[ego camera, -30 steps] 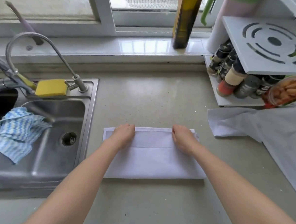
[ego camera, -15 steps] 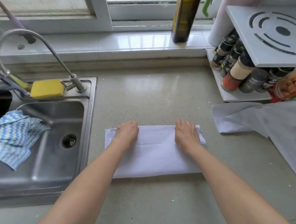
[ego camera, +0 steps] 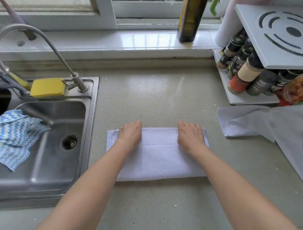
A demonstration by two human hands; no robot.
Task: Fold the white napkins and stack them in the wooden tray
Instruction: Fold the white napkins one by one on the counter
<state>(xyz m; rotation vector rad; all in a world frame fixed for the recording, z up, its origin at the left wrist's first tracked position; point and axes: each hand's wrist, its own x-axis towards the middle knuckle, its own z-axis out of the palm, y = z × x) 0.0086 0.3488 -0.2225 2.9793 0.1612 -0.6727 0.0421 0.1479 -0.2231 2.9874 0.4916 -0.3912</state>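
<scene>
One white napkin [ego camera: 159,158] lay on the tabletop [ego camera: 166,98], already doubled over; my left hand [ego camera: 130,134] and right hand [ego camera: 190,135] gripped its far edge with curled fingers. More white cloth [ego camera: 271,127] waited unfolded at my right. No wooden tray was in view, so most of the task remained.

Napkin [ego camera: 158,156] right of sink [ego camera: 90,128].

Folded white napkin [ego camera: 159,158] flat on table [ego camera: 157,101] just right of sink [ego camera: 43,143]. Left hand [ego camera: 130,133] and right hand [ego camera: 190,135] rest on napkin's far edge, fingers curled over it. More white cloth [ego camera: 271,127] lies well right of sink, below spice rack [ego camera: 254,68].
</scene>
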